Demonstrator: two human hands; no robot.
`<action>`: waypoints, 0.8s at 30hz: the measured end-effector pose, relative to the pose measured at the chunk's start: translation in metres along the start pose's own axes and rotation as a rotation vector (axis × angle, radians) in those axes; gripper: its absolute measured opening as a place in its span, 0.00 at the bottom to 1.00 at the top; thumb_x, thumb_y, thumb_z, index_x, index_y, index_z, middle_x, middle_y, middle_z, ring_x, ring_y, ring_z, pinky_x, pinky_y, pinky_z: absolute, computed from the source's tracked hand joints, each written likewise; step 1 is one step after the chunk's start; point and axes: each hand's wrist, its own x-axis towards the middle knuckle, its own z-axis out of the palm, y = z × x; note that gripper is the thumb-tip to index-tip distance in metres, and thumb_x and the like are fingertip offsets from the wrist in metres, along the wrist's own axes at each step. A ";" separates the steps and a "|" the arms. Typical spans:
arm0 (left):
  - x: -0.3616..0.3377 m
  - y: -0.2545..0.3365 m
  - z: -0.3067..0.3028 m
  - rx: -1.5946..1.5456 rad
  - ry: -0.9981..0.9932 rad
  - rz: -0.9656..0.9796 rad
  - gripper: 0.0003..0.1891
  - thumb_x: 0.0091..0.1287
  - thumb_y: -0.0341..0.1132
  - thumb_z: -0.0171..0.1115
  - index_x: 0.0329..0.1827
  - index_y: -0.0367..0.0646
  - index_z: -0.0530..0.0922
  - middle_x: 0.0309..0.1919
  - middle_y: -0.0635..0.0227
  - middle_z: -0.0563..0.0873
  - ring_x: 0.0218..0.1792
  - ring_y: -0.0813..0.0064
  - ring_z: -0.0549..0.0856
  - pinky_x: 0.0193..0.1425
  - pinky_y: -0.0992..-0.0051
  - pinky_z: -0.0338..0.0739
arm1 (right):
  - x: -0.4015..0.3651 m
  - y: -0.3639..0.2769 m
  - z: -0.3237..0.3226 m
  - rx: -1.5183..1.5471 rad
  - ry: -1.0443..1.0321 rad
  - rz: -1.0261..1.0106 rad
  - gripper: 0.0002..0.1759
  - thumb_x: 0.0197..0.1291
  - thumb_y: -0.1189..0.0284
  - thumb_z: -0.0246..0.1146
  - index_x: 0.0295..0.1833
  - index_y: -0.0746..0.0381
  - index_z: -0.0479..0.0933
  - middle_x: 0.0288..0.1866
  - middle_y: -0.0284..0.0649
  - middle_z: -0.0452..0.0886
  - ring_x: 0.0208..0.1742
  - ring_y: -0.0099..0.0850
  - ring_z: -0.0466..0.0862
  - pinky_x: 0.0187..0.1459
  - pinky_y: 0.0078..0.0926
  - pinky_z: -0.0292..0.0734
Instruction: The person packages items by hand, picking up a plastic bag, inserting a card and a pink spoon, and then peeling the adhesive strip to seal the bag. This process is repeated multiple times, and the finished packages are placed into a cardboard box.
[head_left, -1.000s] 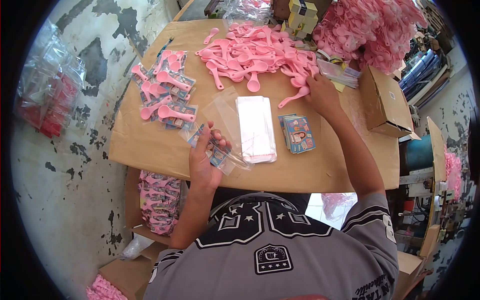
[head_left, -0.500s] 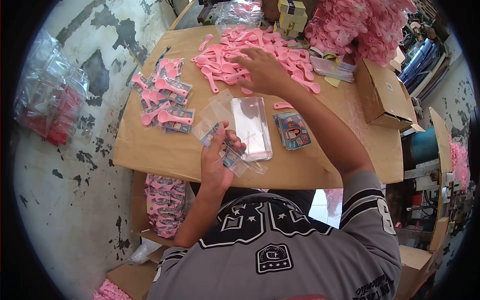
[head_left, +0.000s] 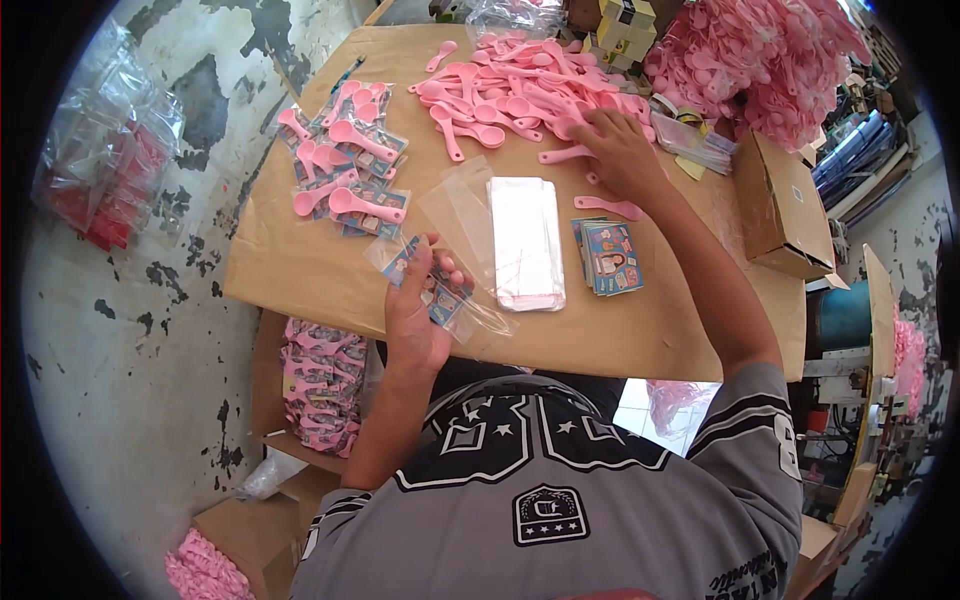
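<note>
Because pink plastic spoons [head_left: 515,95] lie tangled at twelve o'clock, right hand [head_left: 625,155] touching one could drag others. Left hand [head_left: 412,325], apart at seven, holds flat blue cards [head_left: 400,262], slippery clear plastic bags [head_left: 485,316]; could drop some.

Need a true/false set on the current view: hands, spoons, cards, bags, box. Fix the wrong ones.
1. The left hand holds printed cards and clear plastic. True.
2. The right hand rests on the cardboard box. False: it is at the near edge of the loose spoon pile.
3. The card stack sits on top of the plastic bag stack. False: it lies beside it, to the right.
4. A single pink spoon lies just beyond the card stack. True.
</note>
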 end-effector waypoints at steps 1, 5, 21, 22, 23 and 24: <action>0.002 0.001 -0.001 0.003 0.001 0.006 0.15 0.81 0.41 0.64 0.63 0.44 0.77 0.36 0.71 0.83 0.37 0.78 0.84 0.50 0.70 0.84 | -0.010 0.003 -0.005 0.015 -0.010 0.005 0.29 0.56 0.73 0.73 0.66 0.50 0.78 0.70 0.42 0.77 0.71 0.43 0.77 0.71 0.47 0.71; 0.008 0.002 -0.003 0.007 -0.006 0.015 0.14 0.81 0.40 0.64 0.63 0.44 0.78 0.37 0.71 0.83 0.37 0.79 0.84 0.50 0.70 0.84 | -0.037 0.023 -0.017 0.193 -0.005 0.029 0.20 0.60 0.73 0.72 0.58 0.56 0.82 0.69 0.42 0.79 0.69 0.45 0.78 0.69 0.46 0.73; 0.018 -0.005 0.003 -0.006 -0.021 0.029 0.16 0.82 0.42 0.63 0.63 0.42 0.77 0.37 0.70 0.83 0.38 0.78 0.84 0.51 0.69 0.83 | -0.050 -0.018 -0.070 0.669 -0.343 0.340 0.15 0.69 0.62 0.71 0.53 0.61 0.84 0.49 0.41 0.88 0.47 0.38 0.86 0.44 0.40 0.81; 0.018 -0.006 0.004 -0.005 -0.028 0.024 0.16 0.82 0.42 0.63 0.63 0.42 0.77 0.37 0.71 0.83 0.38 0.78 0.83 0.51 0.68 0.83 | -0.050 -0.021 -0.065 0.594 -0.279 0.271 0.13 0.70 0.64 0.70 0.53 0.60 0.85 0.49 0.41 0.88 0.46 0.37 0.86 0.45 0.40 0.81; 0.019 -0.008 0.005 -0.004 -0.035 0.019 0.16 0.82 0.42 0.63 0.63 0.42 0.77 0.37 0.71 0.83 0.38 0.78 0.83 0.51 0.68 0.83 | -0.052 -0.024 -0.056 0.517 -0.215 0.202 0.12 0.70 0.66 0.70 0.54 0.59 0.85 0.50 0.40 0.88 0.45 0.37 0.86 0.45 0.39 0.81; 0.018 -0.009 0.006 -0.002 -0.044 0.015 0.16 0.82 0.42 0.63 0.63 0.42 0.77 0.37 0.71 0.83 0.38 0.78 0.83 0.51 0.68 0.83 | -0.053 -0.026 -0.047 0.440 -0.150 0.134 0.11 0.70 0.69 0.69 0.55 0.58 0.85 0.50 0.39 0.89 0.44 0.36 0.86 0.46 0.38 0.81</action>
